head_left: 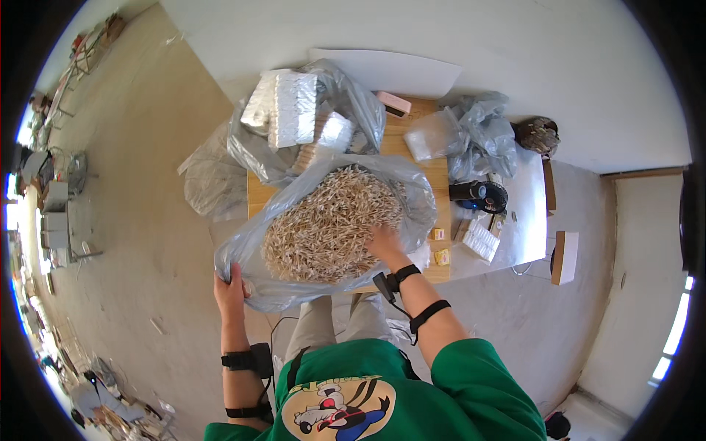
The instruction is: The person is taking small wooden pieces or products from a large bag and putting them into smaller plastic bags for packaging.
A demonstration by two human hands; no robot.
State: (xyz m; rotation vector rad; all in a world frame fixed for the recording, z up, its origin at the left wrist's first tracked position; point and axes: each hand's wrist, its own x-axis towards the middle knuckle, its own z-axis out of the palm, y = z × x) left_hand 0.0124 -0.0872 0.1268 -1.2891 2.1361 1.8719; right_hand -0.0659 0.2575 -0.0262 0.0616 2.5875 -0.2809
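Observation:
A large clear grey plastic bag (246, 250) lies wide open on the near part of the table. Heaped inside it are a great many small, thin, pale stick-like pieces (323, 224), too small to tell their kind. My left hand (232, 291) is closed on the bag's rim at its near left corner, pulling the film outward. Reaching in over the right side of the heap, my right hand (383, 242) touches the pieces. Its fingertips are partly sunk among them, so I cannot see whether they grip any.
Behind stands another plastic bag (353, 81) with white wrapped bundles (294, 110). A pink box (394, 104), a crumpled bag (482, 140), a black fan (491, 197), a white pack (482, 241) and small yellow boxes (441, 256) lie on the right. A wall (471, 37) rises behind the wooden table (439, 195).

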